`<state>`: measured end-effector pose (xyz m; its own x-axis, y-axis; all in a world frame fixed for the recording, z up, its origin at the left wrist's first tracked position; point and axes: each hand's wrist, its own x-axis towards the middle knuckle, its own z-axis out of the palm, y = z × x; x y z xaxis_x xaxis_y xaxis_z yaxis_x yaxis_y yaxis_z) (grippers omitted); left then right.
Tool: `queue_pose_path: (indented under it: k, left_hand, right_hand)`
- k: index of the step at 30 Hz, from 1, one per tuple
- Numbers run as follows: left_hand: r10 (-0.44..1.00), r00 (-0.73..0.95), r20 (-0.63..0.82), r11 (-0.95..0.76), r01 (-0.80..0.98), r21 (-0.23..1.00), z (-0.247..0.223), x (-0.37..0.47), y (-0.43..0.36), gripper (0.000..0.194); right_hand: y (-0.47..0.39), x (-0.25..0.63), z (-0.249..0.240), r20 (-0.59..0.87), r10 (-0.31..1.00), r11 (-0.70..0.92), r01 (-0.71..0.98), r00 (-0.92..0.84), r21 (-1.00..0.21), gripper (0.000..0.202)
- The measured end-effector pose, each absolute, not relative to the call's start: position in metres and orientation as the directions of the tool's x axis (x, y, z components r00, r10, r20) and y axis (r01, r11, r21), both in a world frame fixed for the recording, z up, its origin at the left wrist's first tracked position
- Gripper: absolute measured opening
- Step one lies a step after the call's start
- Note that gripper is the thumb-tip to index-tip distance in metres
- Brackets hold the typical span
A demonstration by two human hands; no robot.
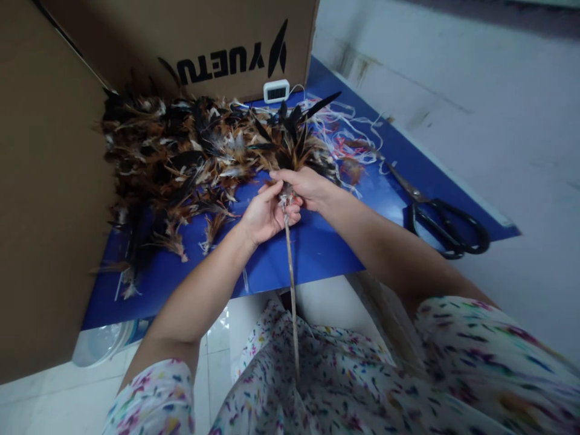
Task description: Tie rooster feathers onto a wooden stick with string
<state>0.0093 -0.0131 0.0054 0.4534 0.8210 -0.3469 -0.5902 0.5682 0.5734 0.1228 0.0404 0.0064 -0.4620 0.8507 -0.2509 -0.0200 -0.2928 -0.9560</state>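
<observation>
My left hand (266, 212) is closed round the top of a thin wooden stick (292, 290), where whitish string or feather bases are bound on. My right hand (304, 186) pinches the base of a feather bundle (292, 142) at the stick's upper end. The dark and brown feathers fan out away from me, and the stick's lower end reaches down to my patterned clothing. To the left and behind lies a large pile of brown, black and white feather tufts (181, 145). My fingers partly hide the binding.
Black-handled scissors (446, 226) lie at the right of the blue table (326, 241). White and pink strings (348, 130) tangle behind my right hand. A small white digital display (276, 91) stands against a cardboard box (226, 36). Another cardboard panel (45, 199) borders the left.
</observation>
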Motion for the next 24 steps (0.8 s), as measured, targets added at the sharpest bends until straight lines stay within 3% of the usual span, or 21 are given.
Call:
queue_pose_path:
  k: [13,24]
  left_hand:
    - [0.774,0.546,-0.32,0.619,-0.551,0.559,0.001,0.007,-0.013,0.041]
    - [0.762,0.555,-0.333,0.633,-0.528,0.566,-0.004,0.008,-0.013,0.035]
  right_hand:
    - [0.03,0.123,0.02,-0.338,0.809,-0.429,-0.09,-0.48,-0.899,0.033]
    - [0.034,0.125,0.013,-0.306,0.808,-0.42,-0.127,-0.503,-0.899,0.027]
